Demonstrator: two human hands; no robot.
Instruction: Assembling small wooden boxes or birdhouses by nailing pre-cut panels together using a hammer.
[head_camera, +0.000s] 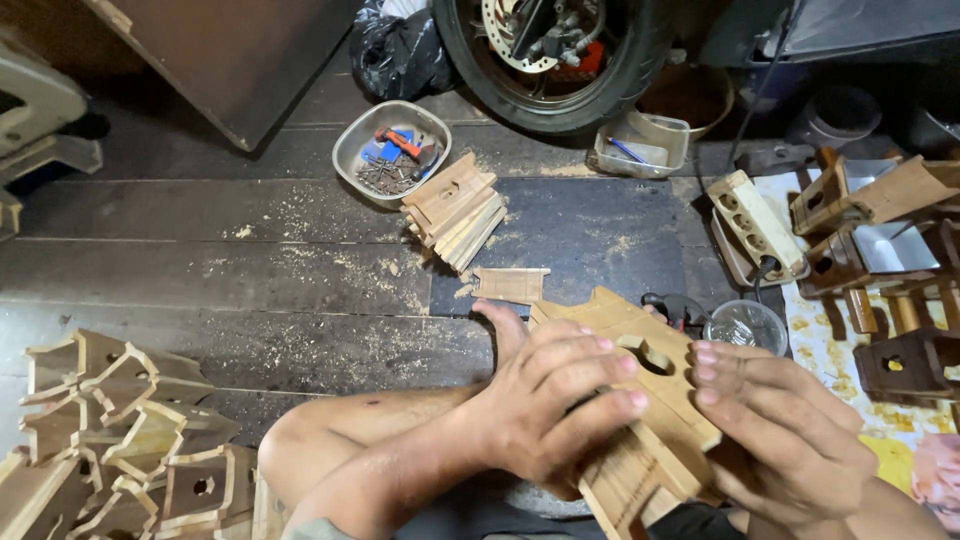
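Over my lap, above the dark plank floor (250, 260), I hold a small wooden birdhouse (640, 400) with a round hole. My left hand (545, 400) is closed over its near face, and my right hand (780, 430) grips its right edge. A stack of wood slats (455, 210) lies beyond, beside a metal tray of screws (390, 150).

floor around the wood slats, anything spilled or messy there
Yes. Sawdust is scattered over the dark floor planks, thickest beside the leaning stack of wood slats, and one slat panel lies loose apart from it. Both hands, left hand and right hand, grip a wooden birdhouse piece.
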